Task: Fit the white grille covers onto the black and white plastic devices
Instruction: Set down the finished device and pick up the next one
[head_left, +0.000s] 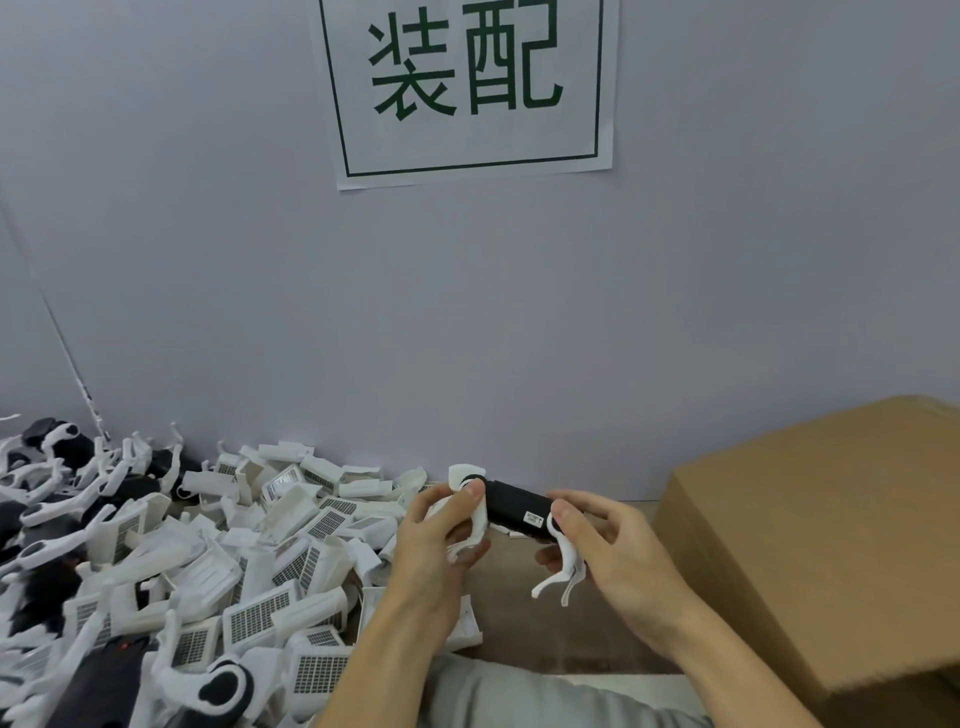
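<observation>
I hold one black and white plastic device (514, 506) level in front of me, above the table. My left hand (434, 540) grips its left end, with the thumb on the white hinge part. My right hand (608, 551) grips the right end, where a curved white arm hangs down. A small label shows on the black body. A pile of white grille covers (291, 566) lies on the table to the left. More black and white devices (67, 499) are heaped at the far left.
A large cardboard box (826, 551) stands close on the right. A grey wall (467, 322) with a paper sign (467, 88) rises just behind the piles. A strip of bare table (524, 618) shows under my hands.
</observation>
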